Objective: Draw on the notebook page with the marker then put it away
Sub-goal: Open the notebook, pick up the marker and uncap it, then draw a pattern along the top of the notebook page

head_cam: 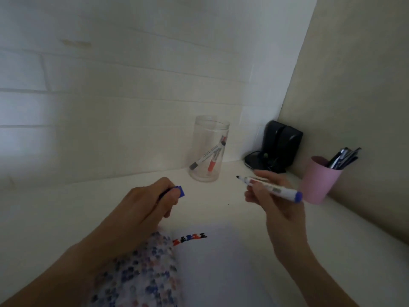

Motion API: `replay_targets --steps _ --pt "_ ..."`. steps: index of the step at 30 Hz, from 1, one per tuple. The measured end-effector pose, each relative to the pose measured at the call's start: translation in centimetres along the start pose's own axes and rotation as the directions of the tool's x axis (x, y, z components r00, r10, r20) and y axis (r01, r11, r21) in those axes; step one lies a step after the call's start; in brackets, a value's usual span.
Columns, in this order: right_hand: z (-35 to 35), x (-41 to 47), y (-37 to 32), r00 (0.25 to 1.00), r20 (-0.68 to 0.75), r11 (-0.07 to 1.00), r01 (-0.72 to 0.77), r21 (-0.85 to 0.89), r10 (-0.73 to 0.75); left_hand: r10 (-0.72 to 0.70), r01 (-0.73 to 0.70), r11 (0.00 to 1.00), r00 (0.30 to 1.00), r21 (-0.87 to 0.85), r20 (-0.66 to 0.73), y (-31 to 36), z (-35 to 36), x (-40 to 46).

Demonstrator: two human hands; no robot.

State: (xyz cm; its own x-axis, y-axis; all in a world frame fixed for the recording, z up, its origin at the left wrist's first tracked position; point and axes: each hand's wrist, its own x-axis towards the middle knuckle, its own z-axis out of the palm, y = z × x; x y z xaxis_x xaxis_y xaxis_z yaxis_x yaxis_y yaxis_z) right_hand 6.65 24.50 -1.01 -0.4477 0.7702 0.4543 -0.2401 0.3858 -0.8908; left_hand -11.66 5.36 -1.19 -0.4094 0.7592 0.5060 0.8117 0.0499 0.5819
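Note:
My right hand [270,196] holds an uncapped blue marker [272,189] above the desk, its dark tip pointing left toward the jar. My left hand [152,202] is closed on the marker's blue cap [179,191], which sticks out past my fingers. The open notebook [221,262] lies below both hands; its right page is white with a short row of red, blue and black marks [190,238] at the top, and its left page is covered in coloured dots. A clear jar [209,149] behind the hands holds a black and a red marker.
A pink cup [316,182] full of pens stands at the right by the side wall. A black device with a cable [276,147] sits in the back corner. The white desk [66,207] meets a tiled wall behind.

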Motion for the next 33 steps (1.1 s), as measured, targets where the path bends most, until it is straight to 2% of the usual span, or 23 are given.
replay_targets --steps 2,4,6,7,9,11,13,15,20,25,33 --pt "0.1 -0.3 0.6 0.987 0.056 0.946 0.163 -0.281 -0.153 -0.004 0.005 0.998 1.0 0.055 -0.014 0.0 0.3 0.1" --pt "0.0 -0.2 0.8 0.969 0.086 0.897 0.246 -0.369 -0.23 -0.013 0.013 0.999 1.0 0.053 -0.012 -0.1 0.3 0.0" --pt "0.1 -0.5 0.9 0.971 0.09 0.898 0.238 -0.369 -0.221 -0.014 0.014 0.999 1.0 0.029 -0.004 -0.1 0.2 -0.1" --pt "0.3 -0.6 0.8 0.985 0.081 0.936 0.17 -0.308 -0.152 -0.004 0.004 1.0 1.0 0.023 0.005 -0.1 0.2 -0.1" --pt "0.9 -1.0 0.4 0.993 0.088 0.995 -0.076 -0.07 0.082 0.003 -0.003 1.0 0.999 -0.002 0.048 -0.2 0.3 -0.1" --pt "1.3 -1.4 0.3 0.95 0.144 0.952 -0.292 0.093 0.278 -0.009 0.014 0.999 0.992 -0.038 0.128 -0.1 0.6 -0.2" --pt "1.6 -1.6 0.5 0.916 0.178 0.92 -0.38 0.093 0.36 -0.018 0.037 0.995 0.979 -0.087 0.203 -0.1 0.9 -0.2" --pt "1.9 -1.6 0.6 0.903 0.187 0.912 -0.404 0.066 0.387 -0.034 0.069 0.99 0.964 -0.125 0.263 0.0 1.1 -0.2" --pt "1.8 -1.7 0.6 0.881 0.251 0.907 -0.421 0.032 0.4 -0.075 0.143 0.977 0.925 -0.158 0.373 -0.5 1.4 -0.1" --pt "2.3 -1.9 1.6 0.884 0.233 0.912 -0.375 -0.168 0.406 -0.091 0.165 0.974 0.909 -0.152 0.406 -1.3 1.8 0.0" --pt "2.3 -2.3 2.6 0.917 0.224 0.901 -0.234 -0.364 0.329 -0.098 0.175 0.975 0.892 -0.137 0.441 -1.5 1.7 0.0"
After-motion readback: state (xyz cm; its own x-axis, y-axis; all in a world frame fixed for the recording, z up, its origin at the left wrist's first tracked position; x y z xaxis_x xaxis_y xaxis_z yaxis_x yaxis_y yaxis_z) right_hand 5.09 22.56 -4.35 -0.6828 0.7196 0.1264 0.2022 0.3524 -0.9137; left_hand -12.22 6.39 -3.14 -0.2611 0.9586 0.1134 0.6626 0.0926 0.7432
